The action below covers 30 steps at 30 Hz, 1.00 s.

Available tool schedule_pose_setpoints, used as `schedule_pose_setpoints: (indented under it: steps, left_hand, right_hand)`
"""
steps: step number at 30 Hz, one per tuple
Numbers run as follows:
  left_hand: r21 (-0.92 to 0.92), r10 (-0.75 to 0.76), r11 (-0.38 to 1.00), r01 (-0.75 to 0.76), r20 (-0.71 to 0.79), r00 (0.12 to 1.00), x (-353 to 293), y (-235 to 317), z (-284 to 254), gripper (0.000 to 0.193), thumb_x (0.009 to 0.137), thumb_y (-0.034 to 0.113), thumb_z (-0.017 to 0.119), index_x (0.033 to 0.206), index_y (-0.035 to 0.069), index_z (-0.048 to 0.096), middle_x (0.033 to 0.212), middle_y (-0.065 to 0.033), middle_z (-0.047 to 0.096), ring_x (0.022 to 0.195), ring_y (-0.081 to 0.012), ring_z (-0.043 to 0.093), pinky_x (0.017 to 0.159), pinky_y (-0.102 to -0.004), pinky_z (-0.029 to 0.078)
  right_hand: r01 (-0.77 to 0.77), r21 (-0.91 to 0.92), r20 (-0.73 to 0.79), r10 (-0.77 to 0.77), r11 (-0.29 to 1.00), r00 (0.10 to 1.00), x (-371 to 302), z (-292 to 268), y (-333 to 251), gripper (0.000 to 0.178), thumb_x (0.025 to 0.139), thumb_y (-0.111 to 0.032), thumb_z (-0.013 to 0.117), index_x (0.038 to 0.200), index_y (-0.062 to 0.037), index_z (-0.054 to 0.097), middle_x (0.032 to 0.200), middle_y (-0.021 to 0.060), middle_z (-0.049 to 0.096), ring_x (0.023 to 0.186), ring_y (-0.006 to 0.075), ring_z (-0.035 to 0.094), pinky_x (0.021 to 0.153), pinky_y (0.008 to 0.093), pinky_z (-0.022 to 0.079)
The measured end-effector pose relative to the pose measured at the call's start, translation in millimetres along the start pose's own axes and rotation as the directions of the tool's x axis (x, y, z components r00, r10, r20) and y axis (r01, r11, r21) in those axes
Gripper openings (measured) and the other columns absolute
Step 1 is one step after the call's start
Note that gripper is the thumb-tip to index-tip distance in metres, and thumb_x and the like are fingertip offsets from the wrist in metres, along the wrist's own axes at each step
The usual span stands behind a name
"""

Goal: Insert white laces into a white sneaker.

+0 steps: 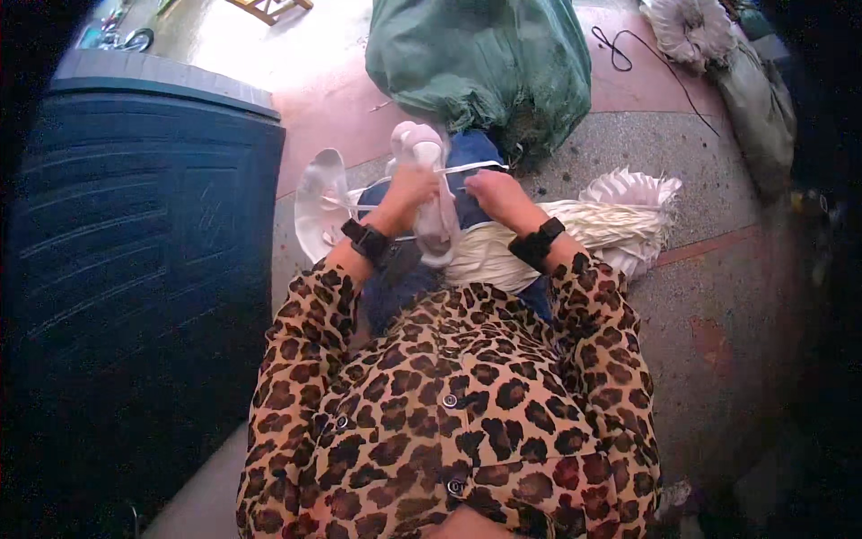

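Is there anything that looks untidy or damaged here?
Yes: a black cord lies loose and looped on the floor, upper right, untidily; the green sack looks ragged along its lower edge, perhaps frayed.

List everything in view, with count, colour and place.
Pale item: one, pink-white, at left hand
Strip: one, white, between hands
Strip bundle: one, cream, below right hand
Curved piece: one, white, left of hands
Cloth: uncounted, blue, under hands
Large sack: one, green, top centre
Filled sack: one, greyish, upper right
Cord: one, black, upper right
Door-like panel: one, dark blue, left
Wooden frame: one, orange-brown, top
Floor: one, grey and pink, around
Shirt: one, leopard-print, lower centre
Wristbands: two, black, wrists
Left hand, right hand: two, bare, centre
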<state>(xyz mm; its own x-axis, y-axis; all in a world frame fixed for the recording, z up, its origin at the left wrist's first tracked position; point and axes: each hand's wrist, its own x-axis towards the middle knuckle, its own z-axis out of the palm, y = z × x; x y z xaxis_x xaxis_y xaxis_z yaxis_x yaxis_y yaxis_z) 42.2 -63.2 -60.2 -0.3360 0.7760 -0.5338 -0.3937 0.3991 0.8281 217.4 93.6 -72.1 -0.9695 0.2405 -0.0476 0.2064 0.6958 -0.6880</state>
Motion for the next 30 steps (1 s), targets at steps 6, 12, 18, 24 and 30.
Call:
schedule_pose_setpoints:
  steps: [6, 12, 18, 24, 30]
  left_hand:
    - [-0.053, -0.073, 0.996, 0.069, -0.08, 0.994, -15.3, 21.1, 16.2, 0.009, 0.093, 0.009, 0.058, 0.088, 0.002, 0.062, 0.081, -0.0046, 0.065, 0.07, -0.0105, 0.063, 0.058, -0.0212, 0.048]
    - [-0.162, -0.094, 0.984, 0.073, -0.126, 0.988, -21.1, 24.0, 22.2, 0.009, 0.094, 0.01, 0.059, 0.095, 0.001, 0.059, 0.087, -0.0068, 0.066, 0.073, -0.0134, 0.064, 0.064, -0.0234, 0.052]
    - [-0.191, -0.088, 0.98, 0.06, -0.139, 0.986, -21.5, 22.6, 24.0, 0.01, 0.093, 0.011, 0.061, 0.096, 0.002, 0.056, 0.088, -0.0078, 0.066, 0.074, -0.0153, 0.065, 0.065, -0.0237, 0.053]
    - [-0.096, -0.074, 0.994, 0.054, -0.221, 0.972, -26.0, 27.9, 29.7, 0.01, 0.094, 0.011, 0.059, 0.097, 0.004, 0.053, 0.087, -0.0082, 0.066, 0.076, -0.0151, 0.065, 0.064, -0.0238, 0.052]
    - [0.175, 0.045, 0.984, 0.018, -0.349, 0.936, -38.7, 50.4, 25.5, 0.021, 0.096, 0.009, 0.05, 0.116, 0.007, 0.055, 0.08, -0.0066, 0.065, 0.069, -0.0148, 0.065, 0.059, -0.0244, 0.051]
  right_hand:
    - [-0.094, 0.042, -0.093, 0.098, 0.995, 0.991, 2.1, 2.6, -9.0, 0.018, 0.092, -0.019, 0.052, 0.089, -0.0054, 0.063, 0.093, 0.0203, 0.065, 0.085, 0.0411, 0.062, 0.073, 0.0485, 0.05]
    - [-0.247, 0.115, -0.093, 0.258, 0.962, 0.962, 22.0, 8.4, -29.3, 0.028, 0.091, -0.025, 0.048, 0.086, -0.0027, 0.064, 0.089, 0.0236, 0.066, 0.085, 0.0436, 0.064, 0.075, 0.053, 0.05]
    - [-0.231, 0.127, -0.097, 0.244, 0.965, 0.965, 30.7, 17.5, -21.7, 0.027, 0.091, -0.025, 0.049, 0.088, -0.0022, 0.064, 0.089, 0.0233, 0.066, 0.086, 0.0432, 0.063, 0.075, 0.0519, 0.05]
    - [-0.246, -0.031, 0.006, 0.246, 0.969, 0.969, 40.8, 20.1, -29.8, 0.028, 0.091, -0.026, 0.051, 0.083, -0.0041, 0.065, 0.089, 0.0195, 0.066, 0.087, 0.0397, 0.064, 0.076, 0.0507, 0.05]
    - [-0.156, -0.274, -0.318, 0.064, 0.949, 0.946, 35.2, 9.5, -46.8, 0.013, 0.078, -0.024, 0.065, 0.077, -0.0118, 0.071, 0.083, 0.0091, 0.067, 0.084, 0.0285, 0.063, 0.07, 0.0461, 0.048]
